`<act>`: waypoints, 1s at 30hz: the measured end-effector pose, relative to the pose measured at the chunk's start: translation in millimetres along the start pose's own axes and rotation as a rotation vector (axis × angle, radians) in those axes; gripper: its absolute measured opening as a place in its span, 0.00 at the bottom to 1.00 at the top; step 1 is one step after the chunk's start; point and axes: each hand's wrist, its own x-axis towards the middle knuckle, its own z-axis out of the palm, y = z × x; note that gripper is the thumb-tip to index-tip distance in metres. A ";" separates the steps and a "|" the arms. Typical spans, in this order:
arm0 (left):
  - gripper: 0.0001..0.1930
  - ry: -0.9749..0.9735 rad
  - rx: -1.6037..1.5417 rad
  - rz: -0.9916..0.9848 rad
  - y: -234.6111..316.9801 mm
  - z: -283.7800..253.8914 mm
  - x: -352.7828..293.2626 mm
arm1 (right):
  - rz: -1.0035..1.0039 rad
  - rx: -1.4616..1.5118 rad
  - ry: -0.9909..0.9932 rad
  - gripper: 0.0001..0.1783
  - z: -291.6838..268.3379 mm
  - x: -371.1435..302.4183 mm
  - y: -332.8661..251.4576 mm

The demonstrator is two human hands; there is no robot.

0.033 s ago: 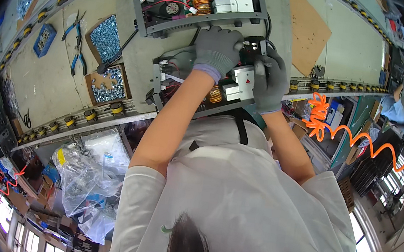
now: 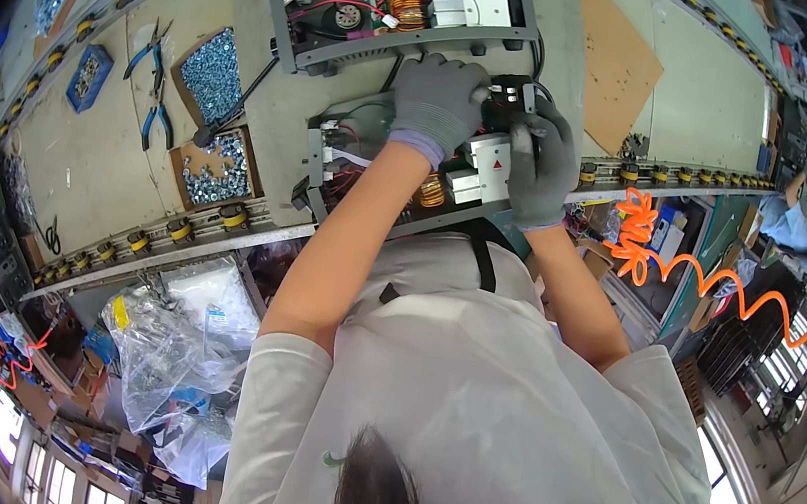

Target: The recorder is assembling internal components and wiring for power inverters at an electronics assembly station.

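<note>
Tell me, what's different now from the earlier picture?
Nothing visibly moved, was taken hold of or let go; only the whole view shifted very slightly. The gloved left hand and right hand stay over the near open machine. The far machine, pliers and small metal parts stay put.

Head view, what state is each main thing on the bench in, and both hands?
Near chassis: uncovered, insides showing
Far chassis: uncovered, wiring exposed
Left hand: gloved, fingers curled
Right hand: gloved, fingers bent
Upper pliers: handles spread
Lower pliers: handles spread
Upper cardboard box: open, well filled
Lower cardboard box: open, partly filled
Blue bin: open, holding small parts
</note>
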 end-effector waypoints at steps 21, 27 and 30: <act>0.06 -0.024 0.058 0.084 9.5 -4.7 -0.9 | 0.006 -0.022 0.005 0.10 3.2 1.2 2.7; 0.06 0.049 0.038 0.104 13.1 1.8 -0.1 | 0.034 -0.008 -0.056 0.11 -0.1 0.7 2.9; 0.06 -0.005 0.037 0.074 16.0 6.2 5.1 | 0.010 -0.024 -0.070 0.10 -0.8 -0.9 6.1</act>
